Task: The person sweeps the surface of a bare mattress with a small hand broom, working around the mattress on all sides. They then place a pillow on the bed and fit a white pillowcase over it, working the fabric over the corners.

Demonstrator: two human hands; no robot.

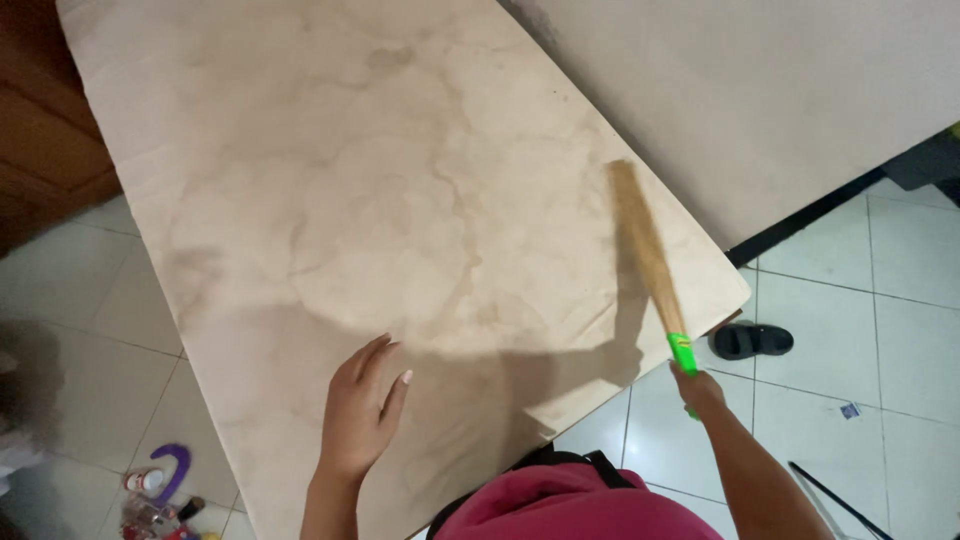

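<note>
Beside the stained mattress (400,200), the left hand (362,415) rests flat and open while the right hand (697,388), clamped on the stick broom (648,255), could flick dust onto the sandal (750,340) beyond its corner.

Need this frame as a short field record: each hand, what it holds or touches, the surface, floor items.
left hand: open, palm flat on the mattress
right hand: gripping the green handle of the broom
broom: straw bundle lying across the mattress near its right edge
mattress: beige, stained, tilted across the view
floor: white tiles; black sandal at right, purple hook-shaped item at lower left
</note>
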